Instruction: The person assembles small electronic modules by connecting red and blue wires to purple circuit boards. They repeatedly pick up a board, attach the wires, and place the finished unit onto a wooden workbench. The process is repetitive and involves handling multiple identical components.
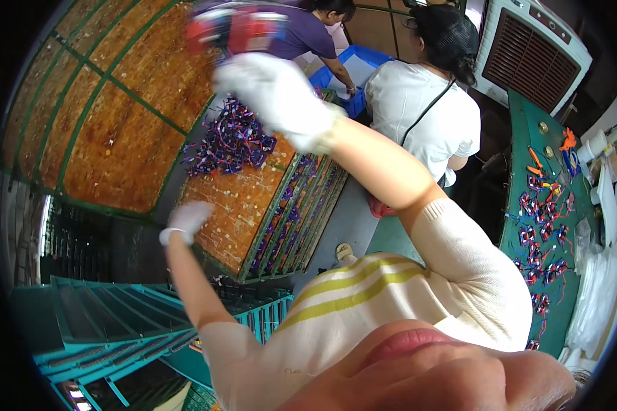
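My right hand point(274, 99), in a white glove, is raised over the far part of a brown board. A motion-blurred red, blue and black cluster point(236, 33) is at its fingertips, and the hand appears closed on it. Below lies a heap of small purple-blue parts with red wires point(230, 140). The heap rests on the top brown board point(233, 205) of a stack. My left hand point(188, 219), also white-gloved, hovers at that board's left edge. Its fingers are smeared by motion, so their state is unclear.
Green-framed brown panels point(123, 137) stand at the left, above a teal slatted rack point(116, 308). One person in white point(425, 103) is close on the right; another in purple point(298, 38) reaches into a blue bin point(363, 58). A green bench point(521, 151) holds wired parts and pliers.
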Demonstrator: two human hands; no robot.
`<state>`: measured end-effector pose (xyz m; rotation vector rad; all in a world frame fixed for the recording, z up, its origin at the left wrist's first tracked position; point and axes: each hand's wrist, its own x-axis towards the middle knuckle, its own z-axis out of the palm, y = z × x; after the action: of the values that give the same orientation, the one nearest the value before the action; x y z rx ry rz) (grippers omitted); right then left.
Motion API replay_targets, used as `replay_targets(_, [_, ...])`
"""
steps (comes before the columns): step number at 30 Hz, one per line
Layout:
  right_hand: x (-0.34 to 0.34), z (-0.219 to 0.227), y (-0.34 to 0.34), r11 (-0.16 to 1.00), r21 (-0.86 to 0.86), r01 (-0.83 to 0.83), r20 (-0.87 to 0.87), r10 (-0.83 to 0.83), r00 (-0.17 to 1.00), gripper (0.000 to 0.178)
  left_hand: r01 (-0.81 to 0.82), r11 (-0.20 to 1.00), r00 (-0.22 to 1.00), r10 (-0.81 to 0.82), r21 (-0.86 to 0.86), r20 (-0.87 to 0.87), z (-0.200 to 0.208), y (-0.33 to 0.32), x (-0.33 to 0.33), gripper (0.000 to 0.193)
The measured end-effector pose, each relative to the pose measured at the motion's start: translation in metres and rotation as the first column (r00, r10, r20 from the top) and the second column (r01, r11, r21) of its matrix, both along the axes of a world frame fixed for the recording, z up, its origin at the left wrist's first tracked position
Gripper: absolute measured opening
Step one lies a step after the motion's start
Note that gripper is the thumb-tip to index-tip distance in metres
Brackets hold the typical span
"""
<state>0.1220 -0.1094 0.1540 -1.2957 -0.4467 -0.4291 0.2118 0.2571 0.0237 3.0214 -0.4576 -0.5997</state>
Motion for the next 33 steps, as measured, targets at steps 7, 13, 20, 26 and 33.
replay_targets(7, [0.119,-0.085,0.073,0.731,-0.682,0.01,0.142,0.119,0.983,0.029,-0.071,0.691,0.805,-0.387,-0.719,-0.451,-0.107,-0.114,-0.017,0.058])
replay_targets(13, [0.144,-0.169,0.053,0.883,-0.37,-0.288,-0.329,0.165,0.93,0.021,-0.423,0.563,0.875,0.048,-0.71,-0.483,-0.105,-0.082,0.012,0.055])
replay_targets(20, [0.159,-0.27,0.017,0.859,-0.43,-0.278,-0.199,0.211,0.957,0.023,-0.467,0.477,0.846,-0.003,-0.744,-0.533,-0.121,-0.093,0.032,0.06])
replay_targets(26, [0.091,-0.257,0.014,0.875,-0.362,-0.323,-0.514,0.102,0.852,0.037,-0.363,0.142,0.911,-0.154,-0.921,-0.383,-0.118,-0.127,0.035,0.087])
replay_targets(33, [0.069,-0.227,0.009,0.892,0.239,-0.384,-0.781,0.412,0.469,0.037,-0.216,0.124,0.921,-0.304,-0.969,-0.244,-0.076,-0.154,0.022,0.108])
